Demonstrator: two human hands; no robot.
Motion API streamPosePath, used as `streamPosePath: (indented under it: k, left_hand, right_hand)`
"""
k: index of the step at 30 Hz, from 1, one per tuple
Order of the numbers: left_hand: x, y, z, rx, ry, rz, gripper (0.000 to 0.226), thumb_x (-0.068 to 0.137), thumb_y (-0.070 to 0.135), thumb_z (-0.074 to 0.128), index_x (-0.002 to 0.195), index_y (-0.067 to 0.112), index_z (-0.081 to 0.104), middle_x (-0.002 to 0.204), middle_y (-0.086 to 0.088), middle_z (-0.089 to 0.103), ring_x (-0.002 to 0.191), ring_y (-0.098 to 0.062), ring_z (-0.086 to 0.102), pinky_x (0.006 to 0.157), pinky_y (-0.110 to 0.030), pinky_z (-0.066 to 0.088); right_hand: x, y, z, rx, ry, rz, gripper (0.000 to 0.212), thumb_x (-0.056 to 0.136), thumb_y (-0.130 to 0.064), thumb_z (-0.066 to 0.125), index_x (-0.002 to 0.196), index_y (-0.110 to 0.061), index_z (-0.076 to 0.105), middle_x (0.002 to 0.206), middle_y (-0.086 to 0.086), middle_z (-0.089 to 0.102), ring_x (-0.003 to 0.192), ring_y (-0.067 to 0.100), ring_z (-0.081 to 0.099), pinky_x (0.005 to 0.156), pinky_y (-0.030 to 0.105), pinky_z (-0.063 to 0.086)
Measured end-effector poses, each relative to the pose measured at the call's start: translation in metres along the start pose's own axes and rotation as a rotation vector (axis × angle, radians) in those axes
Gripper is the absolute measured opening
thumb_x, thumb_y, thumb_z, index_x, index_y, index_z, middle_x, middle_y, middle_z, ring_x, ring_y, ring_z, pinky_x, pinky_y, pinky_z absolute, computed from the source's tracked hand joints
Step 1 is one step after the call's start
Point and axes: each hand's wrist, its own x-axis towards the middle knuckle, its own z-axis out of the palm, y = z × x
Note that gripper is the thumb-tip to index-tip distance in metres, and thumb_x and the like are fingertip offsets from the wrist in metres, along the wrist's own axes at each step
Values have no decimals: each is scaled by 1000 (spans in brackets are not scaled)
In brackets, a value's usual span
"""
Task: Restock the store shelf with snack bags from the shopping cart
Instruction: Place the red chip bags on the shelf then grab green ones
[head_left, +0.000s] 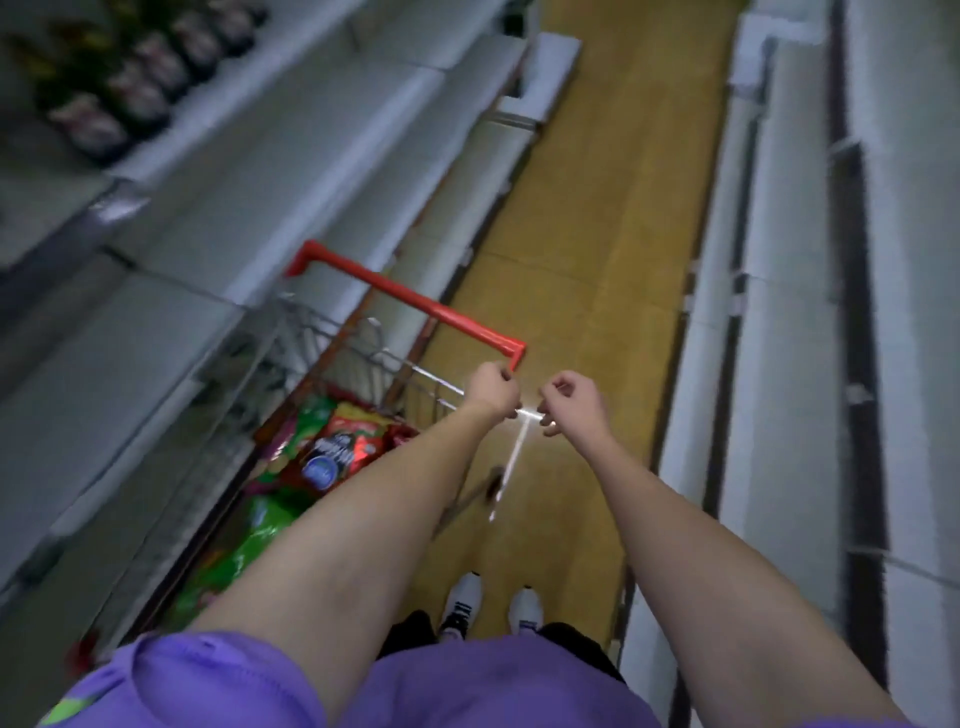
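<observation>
The wire shopping cart (332, 353) with a red handle bar (410, 296) stands on the left of the aisle, against the left shelving. Red and green snack bags (337, 447) lie piled inside it. My left hand (491, 387) is curled round the cart's near metal rim, just below the right end of the red bar. My right hand (571, 402) is right beside it, fingers curled at the shiny corner of the same rim. The whole view is motion-blurred.
White store shelves (291, 171) run along the left, with dark packaged goods (119, 88) on an upper level at top left. More white shelving (779, 312) lines the right. A yellow-brown floor (587, 218) runs between them; my white shoes (493, 603) show below.
</observation>
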Motion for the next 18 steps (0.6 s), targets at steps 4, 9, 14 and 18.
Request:
streamPosePath:
  k: [4, 9, 14, 18]
  left_hand:
    - [-27, -53, -46, -20, 171, -133, 19, 85, 10, 52, 68, 11, 61, 83, -22, 74, 77, -33, 72, 70, -38, 58]
    - [-65, -145, -97, -111, 340, -335, 24, 90, 11, 48, 69, 11, 60, 86, -26, 73, 82, -35, 73, 75, -49, 61]
    - [-124, -180, -127, -174, 487, -457, 21, 92, 8, 47, 75, 17, 54, 85, -21, 71, 62, -31, 66, 56, -35, 55]
    - [-146, -185, -141, -247, 472, -431, 19, 97, 8, 44, 84, 15, 55, 79, -15, 68, 60, -25, 63, 52, -25, 45]
  right_hand:
    - [0, -5, 63, -53, -214, -95, 17, 89, -17, 58, 72, -18, 58, 69, 15, 64, 52, 22, 60, 48, 34, 53]
    - [-15, 8, 151, -169, -459, -211, 13, 75, -29, 61, 70, -17, 62, 66, 8, 68, 64, 31, 68, 66, 50, 60]
    - [-43, 23, 207, -306, -606, -292, 14, 71, -39, 62, 74, -25, 62, 69, 3, 69, 68, 32, 69, 70, 52, 59]
    - [-90, 1, 205, -424, -571, -338, 5, 86, -18, 68, 84, -22, 64, 83, -3, 68, 82, 21, 65, 74, 33, 51]
